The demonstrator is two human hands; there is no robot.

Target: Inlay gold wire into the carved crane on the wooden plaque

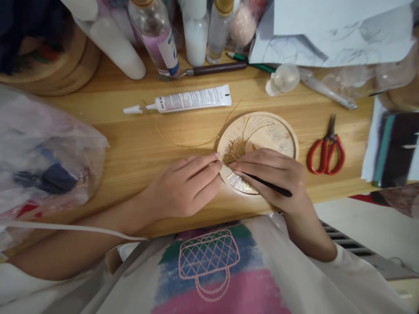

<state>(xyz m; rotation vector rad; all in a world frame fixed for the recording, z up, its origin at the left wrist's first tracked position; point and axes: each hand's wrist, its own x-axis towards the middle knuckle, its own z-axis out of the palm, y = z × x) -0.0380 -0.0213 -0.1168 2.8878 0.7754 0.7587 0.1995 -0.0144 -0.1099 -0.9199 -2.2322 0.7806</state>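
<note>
A round wooden plate [291, 135] lies on the table, with a drawn pattern and gold wire outlines on its face. My right hand [275, 174] rests over its lower right part, closed around slim black tweezers [276, 186] whose tips point at the plate's left side. My left hand [193, 183] is at the left rim, thumb and fingers pressed together close to those tips. Whatever sits between the left fingertips is hidden. A thin gold wire [183, 145] curves over the tabletop just above my left hand and up beside the plate.
Red-handled pliers [324, 155] lie right of the plate. Behind it are a white glue tube [196, 99], its cap [132, 110], a dark-handled palette knife [216, 69] and several bottles. Paper sheets [327, 39] cover the back right. A plastic bag [49, 161] fills the left side.
</note>
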